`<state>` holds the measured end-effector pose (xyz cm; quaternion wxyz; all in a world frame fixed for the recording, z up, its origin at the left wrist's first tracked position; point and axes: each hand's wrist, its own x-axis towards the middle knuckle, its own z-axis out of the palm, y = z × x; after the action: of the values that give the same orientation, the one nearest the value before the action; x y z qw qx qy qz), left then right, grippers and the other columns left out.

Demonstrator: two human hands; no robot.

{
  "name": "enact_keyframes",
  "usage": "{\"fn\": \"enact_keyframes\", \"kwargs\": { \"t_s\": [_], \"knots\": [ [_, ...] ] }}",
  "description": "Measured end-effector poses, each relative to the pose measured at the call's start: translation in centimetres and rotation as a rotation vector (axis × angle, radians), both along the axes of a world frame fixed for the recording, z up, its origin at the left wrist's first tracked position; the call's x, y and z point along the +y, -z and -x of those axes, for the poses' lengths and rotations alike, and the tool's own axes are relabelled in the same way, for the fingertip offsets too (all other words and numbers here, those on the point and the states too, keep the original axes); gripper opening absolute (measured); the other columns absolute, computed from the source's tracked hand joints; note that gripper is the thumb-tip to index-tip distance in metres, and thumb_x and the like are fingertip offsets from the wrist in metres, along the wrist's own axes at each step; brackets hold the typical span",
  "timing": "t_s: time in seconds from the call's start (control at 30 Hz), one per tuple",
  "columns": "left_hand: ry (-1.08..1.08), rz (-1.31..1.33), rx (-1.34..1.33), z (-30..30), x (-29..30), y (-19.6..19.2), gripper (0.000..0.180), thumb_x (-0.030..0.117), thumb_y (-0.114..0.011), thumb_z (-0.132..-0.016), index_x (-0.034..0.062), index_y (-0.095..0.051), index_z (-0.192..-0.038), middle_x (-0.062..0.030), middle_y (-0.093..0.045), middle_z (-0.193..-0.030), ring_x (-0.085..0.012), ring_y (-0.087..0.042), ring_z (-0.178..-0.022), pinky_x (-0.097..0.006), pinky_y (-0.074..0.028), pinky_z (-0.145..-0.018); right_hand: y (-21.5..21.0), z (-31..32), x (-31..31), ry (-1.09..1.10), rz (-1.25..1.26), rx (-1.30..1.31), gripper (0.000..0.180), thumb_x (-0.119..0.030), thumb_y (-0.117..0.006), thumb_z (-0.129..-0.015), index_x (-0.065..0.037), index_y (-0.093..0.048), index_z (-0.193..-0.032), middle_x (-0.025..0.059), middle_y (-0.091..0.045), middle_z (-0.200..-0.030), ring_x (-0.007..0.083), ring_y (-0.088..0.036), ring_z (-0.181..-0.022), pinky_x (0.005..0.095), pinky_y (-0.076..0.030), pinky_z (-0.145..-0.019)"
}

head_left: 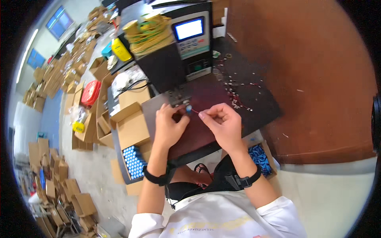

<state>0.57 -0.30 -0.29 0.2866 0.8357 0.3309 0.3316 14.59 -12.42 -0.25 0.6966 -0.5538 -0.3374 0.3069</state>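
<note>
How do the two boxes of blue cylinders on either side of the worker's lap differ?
The open cardboard box of blue cylinders on the left shows them standing in neat rows, round ends up; the box of blue cylinders on the right holds them in a loose jumble. The left box sits beside stacked cardboard cartons; the right one is partly hidden by the right forearm. Both sit below the dark worktable.
</note>
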Motion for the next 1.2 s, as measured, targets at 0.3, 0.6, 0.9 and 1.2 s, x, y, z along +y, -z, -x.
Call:
{"fn": "enact_keyframes", "kwargs": {
  "t_s": [0.3, 0.6, 0.9, 1.2],
  "knots": [
    [0.048, 0.204, -0.068, 0.3, 0.2, -0.2, 0.023, -0.001, -0.056, -0.082, -0.0057, -0.072, -0.098, -0.0069, -0.072, -0.087, -0.0121, -0.064, -0.081, -0.027, -0.05, -0.077, -2.1, -5.8, -14.2, 0.313, 0.139, -0.143, 0.012, 0.002, -0.074, -0.088, -0.001, -0.065, -0.094, 0.0063, -0.07, -0.092, 0.0112, -0.065, -0.086, 0.0259, -0.052, -0.079],
    [0.052, 0.237, -0.085, -0.4, -0.1, -1.0, 0.021, -0.001, -0.056, -0.083, -0.0062, -0.073, -0.096, -0.007, -0.073, -0.086, -0.0123, -0.064, -0.08, -0.026, -0.049, -0.075, 5.8, -13.8, -15.6, 0.397, 0.434, -0.686, 0.009, -0.009, -0.074, -0.084, -0.003, -0.069, -0.089, 0.009, -0.068, -0.091, 0.0255, -0.062, -0.087, 0.0355, -0.05, -0.079],
    [-0.019, 0.255, -0.204, -0.5, 0.2, 0.8, 0.017, 0.001, -0.063, -0.079, -0.0014, -0.073, -0.092, -0.0083, -0.067, -0.08, -0.0152, -0.063, -0.07, -0.029, -0.05, -0.068, 8.7, -16.9, -4.4, 0.199, 0.807, -1.011, 0.026, -0.024, -0.077, -0.082, -0.003, -0.07, -0.096, 0.0126, -0.063, -0.108, 0.0317, -0.056, -0.107, 0.0425, -0.048, -0.09],
    [-0.003, 0.28, -0.102, 0.1, 0.4, 0.5, 0.018, -0.001, -0.057, -0.086, -0.0062, -0.071, -0.096, -0.0066, -0.073, -0.088, -0.0113, -0.065, -0.081, -0.026, -0.051, -0.077, 5.3, -16.3, -4.6, 0.179, 0.62, -0.723, 0.012, -0.01, -0.072, -0.084, 0.001, -0.07, -0.089, 0.0164, -0.07, -0.084, 0.029, -0.069, -0.079, 0.0368, -0.054, -0.074]
  ]
}}
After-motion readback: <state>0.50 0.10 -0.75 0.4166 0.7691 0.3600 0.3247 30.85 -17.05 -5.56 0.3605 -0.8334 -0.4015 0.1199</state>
